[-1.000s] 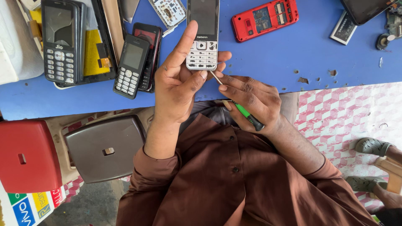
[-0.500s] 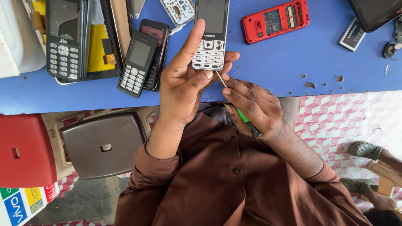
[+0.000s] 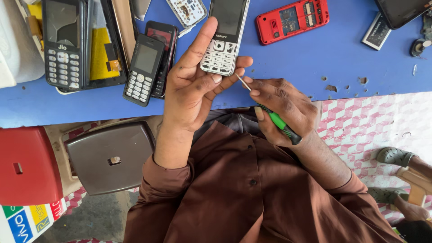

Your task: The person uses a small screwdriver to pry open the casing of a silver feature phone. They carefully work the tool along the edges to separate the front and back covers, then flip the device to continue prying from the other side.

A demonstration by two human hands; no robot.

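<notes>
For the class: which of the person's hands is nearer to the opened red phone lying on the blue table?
Right. The right hand, holding a green screwdriver, sits just below the red phone; the left hand, holding the white keypad phone, is farther left.

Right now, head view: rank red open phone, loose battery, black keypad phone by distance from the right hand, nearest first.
1. red open phone: above the right hand, on the blue table.
2. loose battery: upper right of it.
3. black keypad phone: far side, beyond the left hand.

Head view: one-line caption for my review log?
Left hand holds a white keypad phone; right hand sets a green-handled screwdriver to its lower edge.
</notes>
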